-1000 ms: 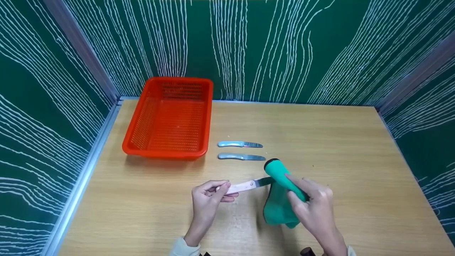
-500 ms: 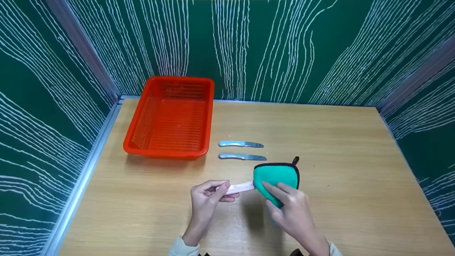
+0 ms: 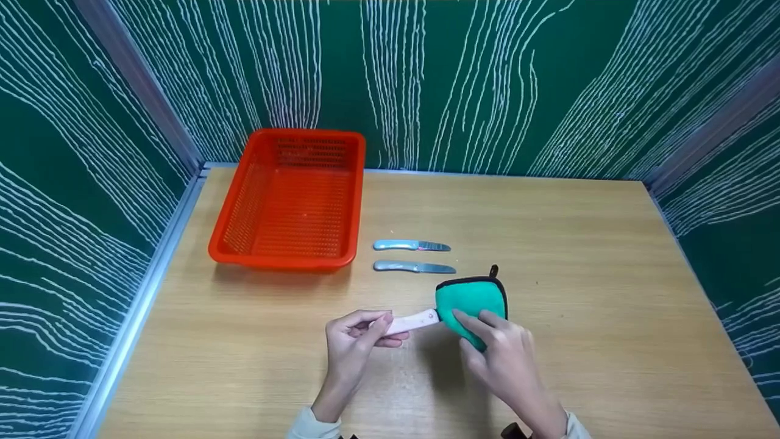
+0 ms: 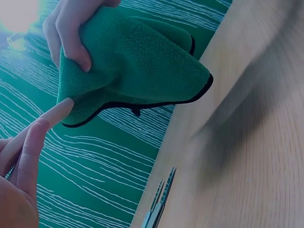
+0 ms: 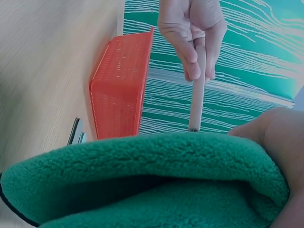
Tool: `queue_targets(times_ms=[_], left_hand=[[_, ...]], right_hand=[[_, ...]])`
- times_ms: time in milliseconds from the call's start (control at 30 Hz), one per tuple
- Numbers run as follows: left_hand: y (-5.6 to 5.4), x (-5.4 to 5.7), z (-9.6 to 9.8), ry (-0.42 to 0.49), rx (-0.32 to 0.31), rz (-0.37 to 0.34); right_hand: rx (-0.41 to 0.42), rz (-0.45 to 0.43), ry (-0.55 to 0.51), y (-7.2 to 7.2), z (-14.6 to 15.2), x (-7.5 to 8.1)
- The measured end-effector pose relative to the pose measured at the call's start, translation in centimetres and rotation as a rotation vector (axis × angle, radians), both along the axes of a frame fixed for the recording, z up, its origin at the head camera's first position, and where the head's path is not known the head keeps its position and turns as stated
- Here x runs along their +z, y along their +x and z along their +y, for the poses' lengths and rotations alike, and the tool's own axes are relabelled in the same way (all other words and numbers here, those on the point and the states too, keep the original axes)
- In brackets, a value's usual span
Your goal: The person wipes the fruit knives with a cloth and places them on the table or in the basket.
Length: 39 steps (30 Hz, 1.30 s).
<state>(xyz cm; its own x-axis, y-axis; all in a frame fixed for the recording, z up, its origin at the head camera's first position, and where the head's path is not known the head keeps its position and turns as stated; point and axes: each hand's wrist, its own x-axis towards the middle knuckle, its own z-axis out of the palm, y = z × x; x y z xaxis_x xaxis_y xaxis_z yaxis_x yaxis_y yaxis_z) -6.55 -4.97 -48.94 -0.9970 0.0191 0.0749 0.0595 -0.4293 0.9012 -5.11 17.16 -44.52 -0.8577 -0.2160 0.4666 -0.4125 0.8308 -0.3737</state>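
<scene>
My left hand (image 3: pixel 353 347) grips a knife by its pale pink handle (image 3: pixel 414 321), held above the table. A folded green cloth (image 3: pixel 472 305) with black edging wraps the knife's blade, which is hidden inside it. My right hand (image 3: pixel 506 360) pinches the cloth around the blade, fingers pressing on its near side. In the left wrist view the fleecy cloth (image 4: pixel 133 61) hangs down from the right hand's fingers, its fold right at the handle's end. The right wrist view shows the cloth's fold (image 5: pixel 190 156) close up, with the handle (image 5: pixel 197 99) rising toward the left hand.
Two knives with light blue handles, an upper one (image 3: pixel 396 244) and a lower one (image 3: pixel 396 266), lie side by side beyond my hands. An orange-red plastic basket (image 3: pixel 283 263) stands at the back left. Green walls with white lines (image 3: pixel 341 73) enclose the wooden table (image 3: pixel 579 244).
The right hand has moved left with the cloth, from the blade's tip to the handle's end, covering the blade. Over the last half second it shifts only slightly. The left hand stays nearly still.
</scene>
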Motion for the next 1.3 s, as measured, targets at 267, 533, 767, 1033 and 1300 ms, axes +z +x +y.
queue_targets(times_ms=[267,533,767,1033,1300], left_hand=[[0.2,-0.2,-0.4,0.043,0.016,0.016],[0.1,-0.3,-0.7,0.067,0.023,0.105],[0.2,-0.4,-1.0,0.06,0.025,0.095],[0.2,-0.8,-1.4,0.029,0.052,0.056],[0.1,-1.1,-2.2,0.007,0.111,0.0]], right_hand=[[0.008,0.064,-0.009,-0.4,0.6,-0.4],[-0.022,0.033,-0.024,-0.5,1.0,-0.2],[-0.05,0.028,-0.046,-0.7,1.6,-0.3],[-0.07,0.073,-0.074,-0.9,2.8,-0.6],[-0.115,0.074,-0.083,-0.9,3.8,-1.0]])
